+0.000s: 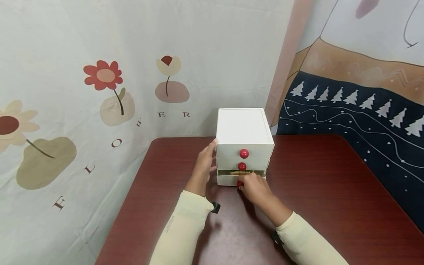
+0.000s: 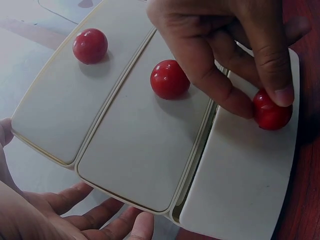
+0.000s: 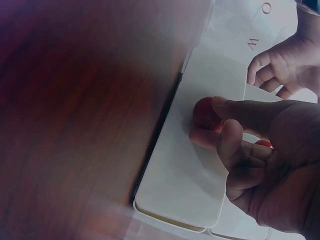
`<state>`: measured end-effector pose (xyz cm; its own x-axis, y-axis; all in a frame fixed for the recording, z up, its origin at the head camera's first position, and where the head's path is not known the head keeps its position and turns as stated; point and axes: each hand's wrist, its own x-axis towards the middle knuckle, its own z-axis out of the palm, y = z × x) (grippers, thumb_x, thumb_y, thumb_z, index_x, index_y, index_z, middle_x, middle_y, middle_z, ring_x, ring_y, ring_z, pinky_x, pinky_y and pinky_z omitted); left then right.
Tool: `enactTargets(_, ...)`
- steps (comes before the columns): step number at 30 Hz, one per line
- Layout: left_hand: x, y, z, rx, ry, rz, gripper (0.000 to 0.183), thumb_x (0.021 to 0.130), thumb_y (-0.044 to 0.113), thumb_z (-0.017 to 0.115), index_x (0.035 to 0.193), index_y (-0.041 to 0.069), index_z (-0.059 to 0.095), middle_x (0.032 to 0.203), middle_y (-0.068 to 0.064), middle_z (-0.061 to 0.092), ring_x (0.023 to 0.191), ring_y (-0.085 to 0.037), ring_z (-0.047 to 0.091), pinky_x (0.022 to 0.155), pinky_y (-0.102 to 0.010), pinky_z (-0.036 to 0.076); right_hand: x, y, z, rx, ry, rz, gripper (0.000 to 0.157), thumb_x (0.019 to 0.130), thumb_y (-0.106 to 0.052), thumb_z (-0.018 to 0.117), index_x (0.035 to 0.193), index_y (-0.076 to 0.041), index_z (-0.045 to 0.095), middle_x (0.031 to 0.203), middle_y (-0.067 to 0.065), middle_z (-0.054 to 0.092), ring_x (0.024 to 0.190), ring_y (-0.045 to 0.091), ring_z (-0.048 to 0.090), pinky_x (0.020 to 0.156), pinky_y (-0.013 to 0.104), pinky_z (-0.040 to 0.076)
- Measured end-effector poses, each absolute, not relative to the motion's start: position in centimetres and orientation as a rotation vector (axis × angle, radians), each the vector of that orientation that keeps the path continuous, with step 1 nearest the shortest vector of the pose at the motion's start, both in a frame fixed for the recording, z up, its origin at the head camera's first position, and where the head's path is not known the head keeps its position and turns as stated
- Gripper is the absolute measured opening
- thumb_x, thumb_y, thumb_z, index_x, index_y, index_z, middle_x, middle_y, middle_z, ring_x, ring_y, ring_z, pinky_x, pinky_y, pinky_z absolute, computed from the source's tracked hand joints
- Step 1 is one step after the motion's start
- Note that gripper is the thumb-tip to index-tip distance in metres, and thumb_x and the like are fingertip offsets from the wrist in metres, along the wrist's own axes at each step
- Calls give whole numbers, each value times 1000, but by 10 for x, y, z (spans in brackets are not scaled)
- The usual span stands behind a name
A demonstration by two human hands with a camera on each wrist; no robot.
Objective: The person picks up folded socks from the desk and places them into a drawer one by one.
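A white three-drawer box (image 1: 244, 127) stands on the table, each drawer front bearing a round red knob. Its bottom drawer (image 1: 226, 180) is pulled partly out, with a yellowish-brown object (image 1: 241, 172) visible inside, its kind unclear. My right hand (image 1: 256, 187) pinches the bottom drawer's red knob (image 2: 272, 116) between thumb and finger; the right wrist view shows the same pinch on the knob (image 3: 205, 114). Against the box's left side rests my left hand (image 1: 203, 163), fingers extended along the wall. The left wrist view shows those fingers (image 2: 107, 212) fairly straight.
The upper red knob (image 1: 244, 154) and middle red knob (image 1: 242, 166) stick out from drawers that look closed. Beneath the box is a dark reddish-brown table (image 1: 314, 191). Behind it hangs a printed cloth (image 1: 205, 55) with flowers and letters; a dark tree-patterned cloth (image 1: 351, 121) hangs right.
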<state>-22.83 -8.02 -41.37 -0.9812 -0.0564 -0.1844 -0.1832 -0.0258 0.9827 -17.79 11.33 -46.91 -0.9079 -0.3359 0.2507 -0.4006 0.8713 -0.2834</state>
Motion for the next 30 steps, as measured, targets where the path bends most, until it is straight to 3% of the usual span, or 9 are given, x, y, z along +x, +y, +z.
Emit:
enactTargets(7, -229, -79, -414, -260, 2116, 2191, 81, 100, 70, 59, 161, 18, 54, 167, -11, 51, 152, -40, 52, 119, -69, 44, -188, 117, -471, 544, -2818, 474, 23, 89, -13, 88, 78, -23, 71, 73, 2, 73, 69, 32, 73, 57, 51, 56)
enactTargets(15, -228, -78, -412, -263, 2121, 2193, 80, 101, 69, 58, 161, 16, 54, 167, -13, 50, 152, -42, 52, 119, -70, 44, -188, 120, -473, 511, -2837, 532, 15, 94, -6, 79, 88, -20, 78, 77, 6, 74, 72, 33, 73, 59, 51, 57)
enactTargets(30, -226, -81, -409, -246, 2121, 2180, 79, 103, 68, 55, 161, 14, 55, 172, -13, 46, 155, -43, 49, 121, -71, 41, -183, 122, -470, 496, -2887, 608, 16, 92, -5, 80, 93, -21, 78, 82, 2, 72, 77, 27, 70, 62, 48, 57)
